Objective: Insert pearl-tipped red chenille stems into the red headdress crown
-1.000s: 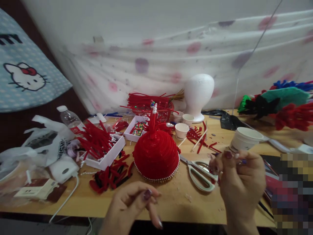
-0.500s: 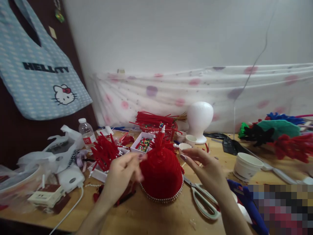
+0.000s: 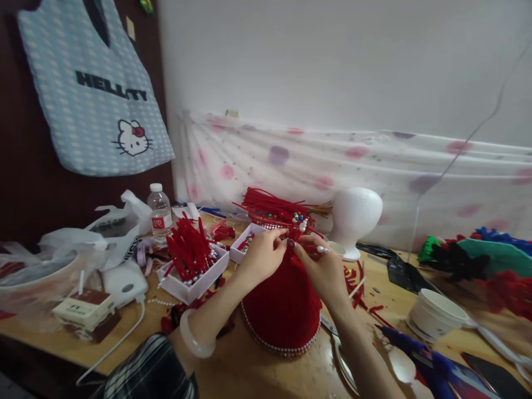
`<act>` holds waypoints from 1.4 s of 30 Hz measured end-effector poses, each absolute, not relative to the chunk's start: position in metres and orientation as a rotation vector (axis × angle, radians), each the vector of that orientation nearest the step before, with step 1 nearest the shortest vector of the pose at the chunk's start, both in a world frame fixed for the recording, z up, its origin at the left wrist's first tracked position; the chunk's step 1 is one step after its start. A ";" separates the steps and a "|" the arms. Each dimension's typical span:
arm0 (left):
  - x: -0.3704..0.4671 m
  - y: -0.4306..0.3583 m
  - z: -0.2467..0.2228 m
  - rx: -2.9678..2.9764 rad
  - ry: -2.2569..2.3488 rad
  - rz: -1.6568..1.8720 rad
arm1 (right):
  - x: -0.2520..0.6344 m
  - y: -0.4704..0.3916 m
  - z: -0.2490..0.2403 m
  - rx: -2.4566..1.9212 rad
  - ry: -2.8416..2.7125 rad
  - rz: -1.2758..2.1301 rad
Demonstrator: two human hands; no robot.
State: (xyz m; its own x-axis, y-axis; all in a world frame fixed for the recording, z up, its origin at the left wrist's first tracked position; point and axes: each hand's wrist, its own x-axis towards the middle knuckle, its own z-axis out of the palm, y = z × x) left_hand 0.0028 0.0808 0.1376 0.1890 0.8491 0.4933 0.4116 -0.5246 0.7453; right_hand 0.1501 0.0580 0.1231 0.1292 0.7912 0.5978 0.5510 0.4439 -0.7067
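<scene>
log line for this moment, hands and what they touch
left hand: at red hat top | right hand: same, pinching | table: cluttered

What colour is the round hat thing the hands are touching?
Red, on the dome-shaped fuzzy hat, with a white pearl bead trim; head view.

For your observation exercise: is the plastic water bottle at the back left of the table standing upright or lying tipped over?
Upright. The water bottle stands on its base with its white cap at the top, beside the white plastic bags.

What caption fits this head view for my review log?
Both hands, left hand and right hand, pinch the top of a red domed hat on a cluttered wooden table.
</scene>
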 end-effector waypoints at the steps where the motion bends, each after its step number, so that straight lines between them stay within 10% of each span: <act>1: 0.003 0.084 0.138 2.008 1.162 1.279 | 0.149 0.059 0.123 -1.220 -1.542 0.271; 42: -0.002 0.073 0.098 1.763 0.782 1.512 | 0.154 0.055 0.125 -0.912 -1.701 0.435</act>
